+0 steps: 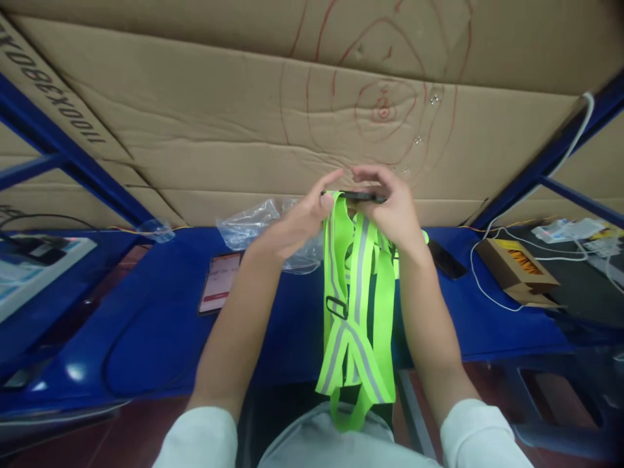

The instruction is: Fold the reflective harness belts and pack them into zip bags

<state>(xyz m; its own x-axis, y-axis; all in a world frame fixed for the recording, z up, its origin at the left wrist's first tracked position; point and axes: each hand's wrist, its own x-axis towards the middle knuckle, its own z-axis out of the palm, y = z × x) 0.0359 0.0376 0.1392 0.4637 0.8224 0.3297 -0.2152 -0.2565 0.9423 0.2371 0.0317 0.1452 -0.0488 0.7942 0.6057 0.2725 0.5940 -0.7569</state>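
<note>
A neon-green reflective vest (361, 240) made of elastic straps with grey stripes hangs folded in front of me. My left hand (305, 221) grips its top left corner between thumb and fingers, index finger stretched upward. At the top right, my right hand (397, 208) has its fingers curled round a flat black piece (363, 195), which spans the gap between the hands at the vest's top edge; I cannot tell exactly what it is. Lower on a strap sits a black slide buckle (336, 307). The vest's lower loops dangle near my lap.
Behind the blue table (160, 325) stands a cardboard wall (219, 117) with red rings. Crumpled clear plastic bags (253, 224), a lit phone (220, 283) and a dark phone (446, 260) lie around the hands. An open cardboard box (519, 270) and white cable (487, 292) are at right.
</note>
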